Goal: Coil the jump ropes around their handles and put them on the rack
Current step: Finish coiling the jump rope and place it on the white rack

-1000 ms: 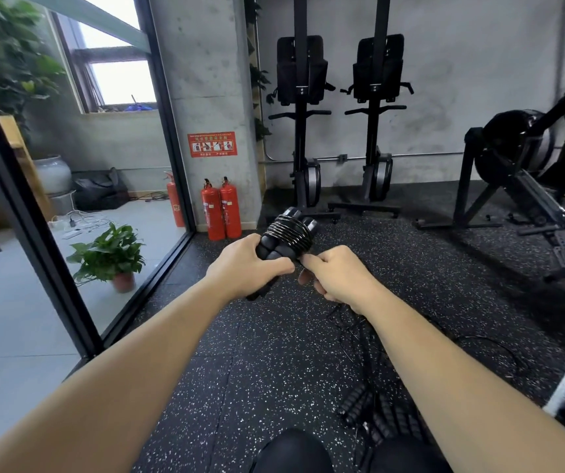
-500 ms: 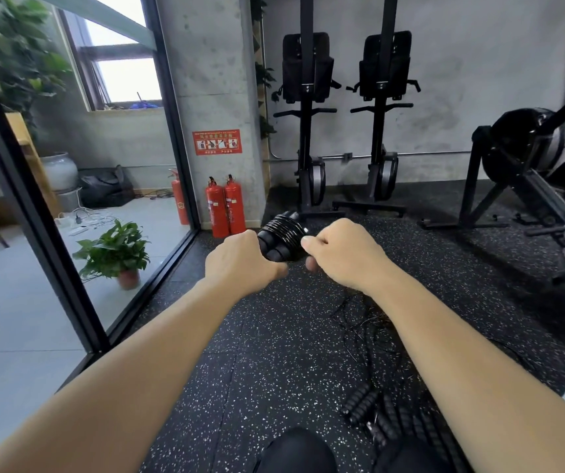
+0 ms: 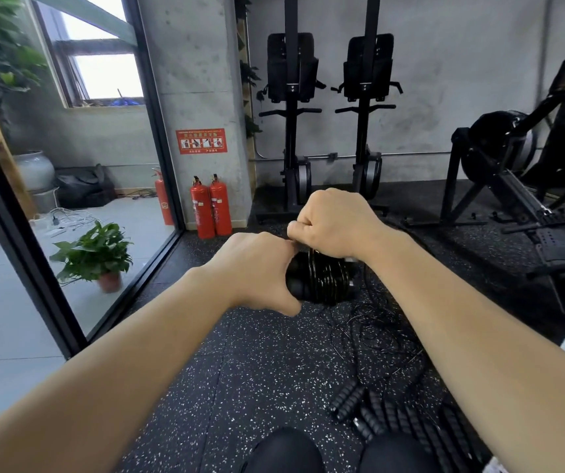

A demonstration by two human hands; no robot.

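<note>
Now lifts right hand [image 3: 334, 221] higher than before, pinching one wrapped jump rope [image 3: 325, 281] from above. Grips that same rope tight in left hand [image 3: 257, 268]. Two red fire extinguishers [image 3: 203, 213] behind.

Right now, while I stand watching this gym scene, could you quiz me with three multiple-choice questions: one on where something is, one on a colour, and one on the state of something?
1. Where do the spare jump ropes lie?
A) on the floor in front of the person
B) hung on the wall
C) on the window sill

2. What colour are the fire extinguishers?
A) blue
B) red
C) yellow

3. What state is the jump rope in the hands?
A) stretched out straight
B) lying untouched
C) wound in coils round its handles

Answers:
1 A, they lie in a tangle on the speckled floor at the lower right.
2 B, both by the pillar are bright red.
3 C, the left hand grips the handles while the right hand pinches the cord above the coils.
</note>
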